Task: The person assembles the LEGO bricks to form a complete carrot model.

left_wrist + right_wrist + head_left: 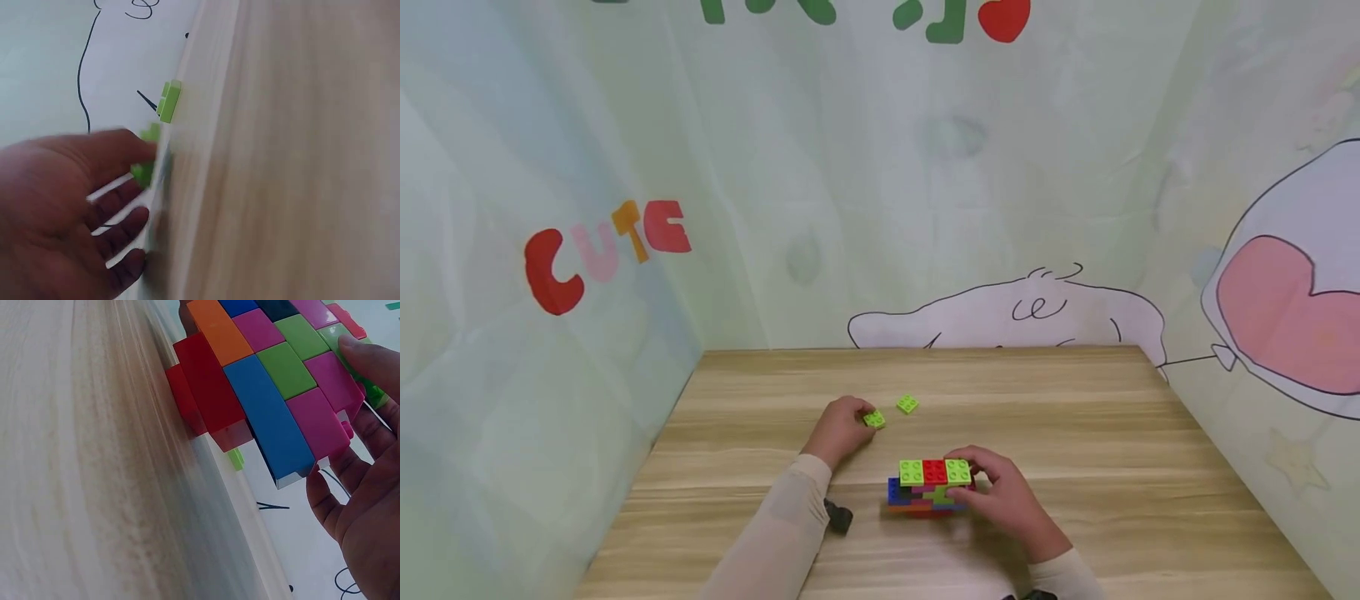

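A built stack of colored toy bricks (935,472) stands near the front middle, with lime and red bricks along its top. My right hand (1011,498) grips its right end, thumb on the near face and fingers behind. Up close in the right wrist view, the stack's side (269,387) has orange, red, blue, pink and green bricks, narrowing toward the tabletop. Farther back, my left hand (841,431) pinches a lime-green brick (874,419) between thumb and fingers; the left wrist view has this blurred, with the thumb partly hiding the brick.
Another lime-green brick (907,403) lies just beyond the left hand's one, toward the back of the wooden table (760,383). A printed cloth (775,208) hangs behind the table and along both sides. A black band piece (838,517) sits at the left wrist.
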